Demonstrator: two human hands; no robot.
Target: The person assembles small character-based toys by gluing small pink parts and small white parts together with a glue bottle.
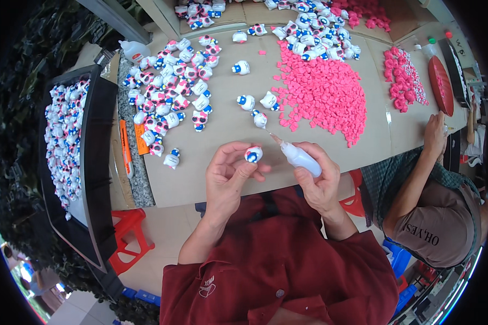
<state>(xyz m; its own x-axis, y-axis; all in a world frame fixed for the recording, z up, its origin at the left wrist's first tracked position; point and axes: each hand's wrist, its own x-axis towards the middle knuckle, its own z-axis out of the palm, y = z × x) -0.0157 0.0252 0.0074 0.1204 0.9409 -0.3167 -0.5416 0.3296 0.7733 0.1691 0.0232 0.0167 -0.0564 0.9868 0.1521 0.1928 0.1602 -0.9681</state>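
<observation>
Between the thumb and fingers of my left hand (230, 176) is a small white figurine (253, 154) with blue and pink parts. My right hand (321, 176) is closed round a white squeeze bottle (301, 158), its thin nozzle tilted up and left. Just past the nozzle's tip lies another white-and-blue figurine (259, 118) on the table; whether they touch I cannot tell. Two more, a left figurine (246, 102) and a right figurine (269, 101), lie close behind it. A broad pile of small pink pieces (325, 92) spreads to the right.
Many figurines with pink parts (173, 86) cover the table's left side. A black bin (100, 162) of figurines stands far left, beside an orange cutter knife (126, 149). More white-and-blue figurines (317, 32) are heaped at the back. At right, a co-worker's arm (417, 168) reaches near a red dish (439, 86).
</observation>
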